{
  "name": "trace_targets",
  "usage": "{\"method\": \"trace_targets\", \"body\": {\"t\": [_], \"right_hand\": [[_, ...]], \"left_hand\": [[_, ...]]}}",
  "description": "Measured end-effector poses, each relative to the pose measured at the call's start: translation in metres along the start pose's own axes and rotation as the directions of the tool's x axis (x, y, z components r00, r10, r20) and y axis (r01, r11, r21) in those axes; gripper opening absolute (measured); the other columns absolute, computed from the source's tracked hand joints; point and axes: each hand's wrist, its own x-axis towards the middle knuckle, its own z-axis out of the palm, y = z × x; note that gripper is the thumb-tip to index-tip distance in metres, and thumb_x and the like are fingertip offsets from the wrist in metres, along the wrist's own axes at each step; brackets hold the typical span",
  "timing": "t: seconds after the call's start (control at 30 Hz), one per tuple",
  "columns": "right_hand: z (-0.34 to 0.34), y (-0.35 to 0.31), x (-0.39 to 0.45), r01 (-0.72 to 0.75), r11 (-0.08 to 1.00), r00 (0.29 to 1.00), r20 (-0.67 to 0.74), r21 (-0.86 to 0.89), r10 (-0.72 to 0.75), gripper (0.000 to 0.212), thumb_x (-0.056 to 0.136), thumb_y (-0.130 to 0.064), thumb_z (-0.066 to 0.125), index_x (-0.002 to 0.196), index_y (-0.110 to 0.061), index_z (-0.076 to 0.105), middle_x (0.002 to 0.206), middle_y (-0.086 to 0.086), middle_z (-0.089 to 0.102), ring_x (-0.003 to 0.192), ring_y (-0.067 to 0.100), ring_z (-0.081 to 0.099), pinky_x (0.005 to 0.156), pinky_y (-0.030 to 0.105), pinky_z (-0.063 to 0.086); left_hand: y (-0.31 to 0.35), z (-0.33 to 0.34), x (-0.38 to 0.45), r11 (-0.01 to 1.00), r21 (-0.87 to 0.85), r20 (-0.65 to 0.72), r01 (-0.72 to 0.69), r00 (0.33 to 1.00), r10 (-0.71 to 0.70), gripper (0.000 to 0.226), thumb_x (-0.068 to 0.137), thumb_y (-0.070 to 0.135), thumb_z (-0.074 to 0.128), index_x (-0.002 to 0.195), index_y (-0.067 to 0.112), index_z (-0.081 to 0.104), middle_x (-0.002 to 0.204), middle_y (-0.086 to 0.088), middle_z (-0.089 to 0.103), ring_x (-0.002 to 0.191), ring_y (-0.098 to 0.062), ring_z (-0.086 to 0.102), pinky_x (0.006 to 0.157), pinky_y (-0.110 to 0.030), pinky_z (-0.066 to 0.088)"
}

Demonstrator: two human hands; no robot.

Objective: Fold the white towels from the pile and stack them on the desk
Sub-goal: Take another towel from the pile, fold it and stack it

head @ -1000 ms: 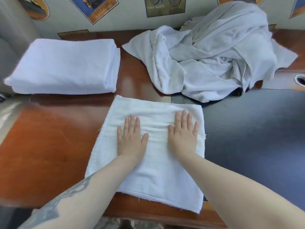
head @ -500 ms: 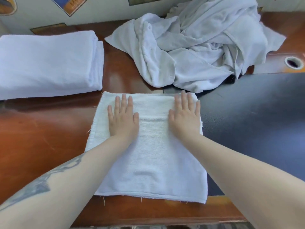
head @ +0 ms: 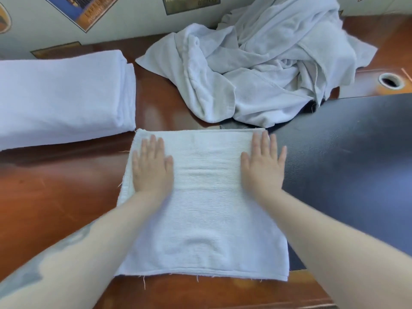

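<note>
A folded white towel (head: 205,208) lies flat on the desk (head: 55,197) in front of me. My left hand (head: 152,166) presses flat on its far left part, fingers straight. On the far right part my right hand (head: 263,168) presses flat too, its outer fingers reaching the towel's right edge. A crumpled pile of white towels (head: 263,70) sits behind, against the wall. A stack of folded white towels (head: 62,97) rests at the left.
A black mat (head: 356,163) covers the desk's right side, partly under the towel. A round cable hole (head: 391,81) is at the far right. The wall with printed labels stands right behind the pile. The desk's front edge runs just below the towel.
Both hands have slid apart across the towel, the left toward its left edge and the right toward its right edge, and moved farther up toward the far edge.
</note>
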Motion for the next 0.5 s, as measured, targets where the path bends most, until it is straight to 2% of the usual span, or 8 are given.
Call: {"method": "trace_targets", "body": {"t": [0.1, 0.17, 0.27, 0.37, 0.43, 0.5], "right_hand": [[0.016, -0.044, -0.061, 0.282, 0.952, 0.959, 0.005, 0.121, -0.285, 0.059, 0.104, -0.037, 0.022, 0.157, -0.024, 0.0, 0.161, -0.003, -0.013, 0.151, 0.019, -0.009, 0.114, 0.039, -0.023], [0.021, -0.044, -0.092, 0.352, 0.925, 0.93, 0.056, 0.145, -0.363, 0.057, 0.104, -0.04, 0.022, 0.156, -0.03, 0.001, 0.158, -0.011, -0.015, 0.149, 0.013, -0.015, 0.115, 0.036, -0.024], [0.013, 0.004, -0.091, 0.248, 0.964, 0.962, 0.089, 0.099, -0.257, 0.058, 0.104, -0.045, 0.019, 0.153, -0.034, -0.009, 0.16, -0.012, -0.015, 0.146, 0.009, -0.021, 0.117, 0.037, -0.019], [-0.001, 0.032, -0.084, 0.111, 0.994, 0.989, 0.093, 0.017, -0.112, 0.06, 0.103, -0.044, 0.014, 0.154, -0.027, -0.012, 0.164, -0.004, -0.012, 0.148, 0.012, -0.019, 0.119, 0.04, -0.016], [-0.006, 0.01, -0.106, 0.206, 0.978, 0.977, 0.041, 0.026, -0.207, 0.059, 0.103, -0.037, 0.021, 0.157, -0.017, 0.005, 0.165, 0.004, 0.003, 0.151, 0.021, -0.001, 0.121, 0.044, -0.007], [0.001, -0.014, -0.146, 0.381, 0.919, 0.923, 0.025, 0.098, -0.385, 0.058, 0.098, -0.032, 0.03, 0.152, -0.013, 0.032, 0.16, 0.007, 0.027, 0.147, 0.026, 0.024, 0.117, 0.047, 0.013]], "left_hand": [[0.038, 0.016, -0.062, 0.985, -0.067, 0.009, -0.16, 0.987, 0.16, 0.056, 0.103, 0.035, 0.014, 0.155, 0.023, -0.001, 0.163, 0.006, -0.007, 0.15, -0.014, -0.008, 0.12, -0.039, -0.007], [0.041, 0.02, -0.085, 0.988, -0.071, 0.028, -0.138, 0.99, 0.14, 0.056, 0.101, 0.04, 0.009, 0.153, 0.028, -0.007, 0.159, 0.012, -0.014, 0.15, -0.011, -0.011, 0.119, -0.038, -0.007], [0.009, 0.012, -0.098, 0.998, -0.039, 0.062, -0.048, 0.997, 0.05, 0.058, 0.1, 0.044, 0.008, 0.151, 0.029, -0.015, 0.157, 0.014, -0.021, 0.147, -0.009, -0.019, 0.12, -0.037, -0.01], [-0.017, 0.002, -0.113, 0.997, -0.055, 0.059, 0.053, 0.997, -0.05, 0.058, 0.101, 0.043, 0.009, 0.151, 0.026, -0.016, 0.161, 0.008, -0.017, 0.146, -0.008, -0.021, 0.122, -0.039, -0.005], [-0.004, 0.0, -0.132, 0.995, -0.1, 0.027, 0.01, 1.0, -0.007, 0.056, 0.102, 0.039, 0.011, 0.152, 0.022, -0.008, 0.162, 0.005, -0.009, 0.148, -0.011, -0.014, 0.122, -0.039, -0.003], [0.022, 0.005, -0.158, 0.993, -0.069, 0.037, -0.098, 0.994, 0.101, 0.058, 0.099, 0.039, 0.011, 0.153, 0.019, 0.005, 0.162, 0.002, 0.004, 0.15, -0.016, 0.002, 0.122, -0.038, 0.002]]}}
